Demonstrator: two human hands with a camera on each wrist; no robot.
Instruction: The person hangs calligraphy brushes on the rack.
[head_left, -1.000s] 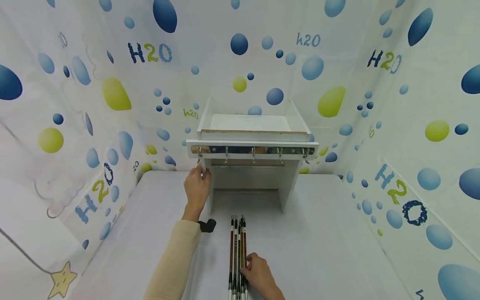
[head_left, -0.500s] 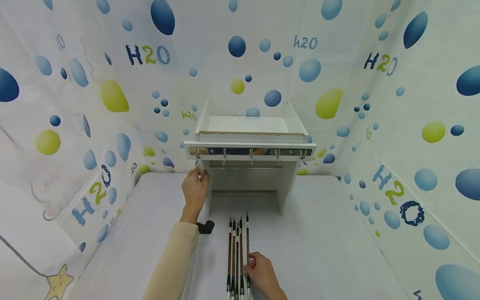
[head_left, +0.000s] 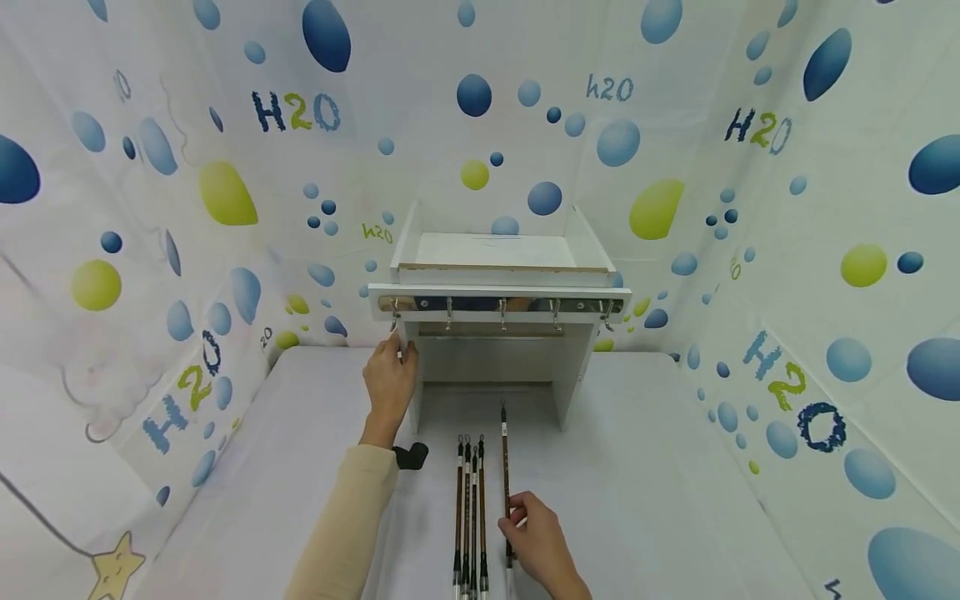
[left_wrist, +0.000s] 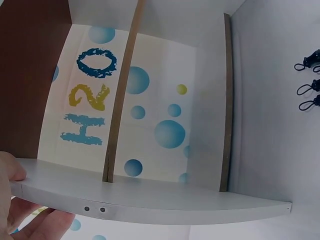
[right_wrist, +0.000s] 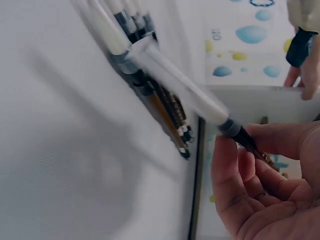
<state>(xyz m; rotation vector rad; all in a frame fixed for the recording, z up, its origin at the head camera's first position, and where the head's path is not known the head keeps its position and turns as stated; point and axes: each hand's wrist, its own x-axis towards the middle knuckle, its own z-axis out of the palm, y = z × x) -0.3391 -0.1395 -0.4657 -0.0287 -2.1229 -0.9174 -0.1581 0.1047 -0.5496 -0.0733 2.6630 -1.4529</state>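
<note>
My left hand [head_left: 390, 382] grips the left side panel of a white shelf rack [head_left: 487, 362]. In the left wrist view the thumb lies on one face of that side panel [left_wrist: 165, 202] and the fingers on the other. A calligraphy brush [head_left: 506, 454], dark-handled with a hanging loop, is pinched between thumb and fingers of my right hand [head_left: 542, 542]. Its white bristles [right_wrist: 212, 107] sit inside a clear cap in the right wrist view, lifted off the table. To its left several similar brushes [head_left: 470, 517] lie side by side, loops toward the rack.
Along the rack's front runs a metal strip [head_left: 480, 303] with several hooks. An open tray [head_left: 502, 248] forms its top. The white table [head_left: 645, 500] meets patterned curtain walls [head_left: 555, 125] at the back and sides. A black strap [head_left: 411, 455] is at my left wrist.
My right hand has drawn one brush out of the row, moving it right and forward, then raised it. The left hand keeps its hold on the rack.
</note>
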